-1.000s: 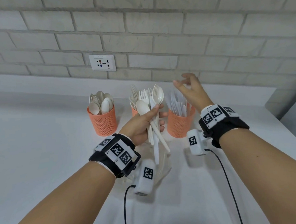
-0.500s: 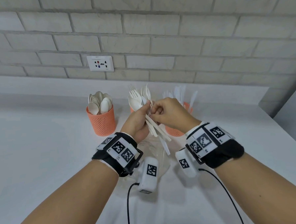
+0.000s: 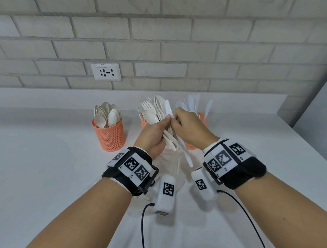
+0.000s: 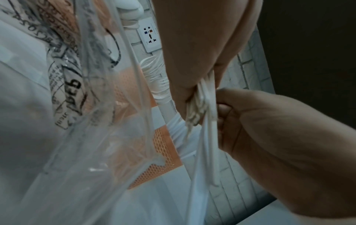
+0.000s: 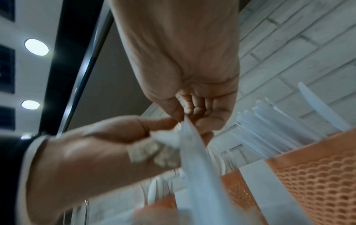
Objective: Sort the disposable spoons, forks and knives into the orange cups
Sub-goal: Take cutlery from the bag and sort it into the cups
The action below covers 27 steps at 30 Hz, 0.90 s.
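Three orange cups are standing in a row near the wall: the spoon cup (image 3: pixel 108 135) on the left, the fork cup (image 3: pixel 144 123) in the middle behind our hands, and the knife cup (image 3: pixel 203 116) on the right, mostly hidden by our right hand (image 3: pixel 189 125). We are gripping a mixed bundle of cutlery (image 3: pixel 165 123) in our left hand (image 3: pixel 153 135), fingers curled round the handles, heads pointing up. Our right hand is pinching a single white knife (image 3: pixel 180 140) between thumb and fingertips, its blade rising above the bundle and its handle end hanging below both hands.

To do this well, we are judging that the pinch should stay high on the knife while the left hand loosens only slightly, so one piece slides out lengthwise and the spoons and forks are not dragged with it. Pulling up and to the right looks cleanest, since the knife cup is standing just behind the right hand.

A clear plastic bag (image 3: pixel 170 167) is hanging or lying under our hands; the left wrist view shows it close to the bundle, so the knife's lower end could snag it. The knife cup is already crowded with blades fanning outward, and we are likely needing to drop in from above. Bare white counter (image 3: pixel 47 168) lies to the left, and the counter's edge (image 3: pixel 311 148) is running close on the right.
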{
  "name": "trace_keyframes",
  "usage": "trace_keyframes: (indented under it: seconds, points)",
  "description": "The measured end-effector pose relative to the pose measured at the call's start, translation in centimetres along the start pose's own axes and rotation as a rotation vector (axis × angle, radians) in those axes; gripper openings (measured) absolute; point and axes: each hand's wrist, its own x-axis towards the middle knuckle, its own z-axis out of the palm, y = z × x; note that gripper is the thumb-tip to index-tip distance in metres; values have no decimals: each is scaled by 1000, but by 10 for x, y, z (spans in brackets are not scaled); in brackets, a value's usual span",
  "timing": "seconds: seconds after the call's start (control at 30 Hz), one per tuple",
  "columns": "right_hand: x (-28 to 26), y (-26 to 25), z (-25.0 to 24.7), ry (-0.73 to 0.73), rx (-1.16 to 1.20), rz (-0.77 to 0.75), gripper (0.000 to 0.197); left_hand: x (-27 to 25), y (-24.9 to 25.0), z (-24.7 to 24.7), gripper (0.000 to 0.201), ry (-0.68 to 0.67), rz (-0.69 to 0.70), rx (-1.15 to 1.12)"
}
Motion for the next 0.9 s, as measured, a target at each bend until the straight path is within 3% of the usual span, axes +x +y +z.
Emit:
trace_keyframes:
  seconds: [0.07, 0.13, 0.23, 0.3, 0.47, 0.57, 0.67, 0.73, 0.8, 0.87, 0.9]
  points:
    - [2, 1, -11, 64, 59, 10, 16, 2, 1, -2, 14, 38, -36, -28]
    - [9, 6, -28, 225, 71, 2, 14, 4, 3, -7, 11, 54, -68, -37]
    - [22, 20, -53, 483, 43, -47, 12, 2, 5, -11, 20, 28, -81, 17]
    - [29, 34, -58, 559, 2, -41, 9, 0, 6, -11, 22, -9, -65, 58]
    - [33, 61, -35, 398, -27, 154, 21, -4, 6, -16, 17, -51, -40, 114]
    - [35, 78, -20, 230, -136, 244, 12, -6, 8, -18, 21, -71, -40, 117]
    - [41, 88, -18, 123, -169, 293, 20, -8, 10, -20, 30, -68, -38, 101]
    - [44, 83, -24, 153, -150, 265, 31, -9, 11, -21, 36, -71, -37, 86]
    - [43, 65, -31, 339, -85, 150, 43, -10, 12, -22, 40, -63, -31, 87]
    - [38, 41, -32, 518, 9, -10, 35, -11, 13, -22, 39, -38, -28, 92]
    - [35, 28, -30, 502, 50, -57, 28, -11, 13, -21, 37, -34, -20, 95]
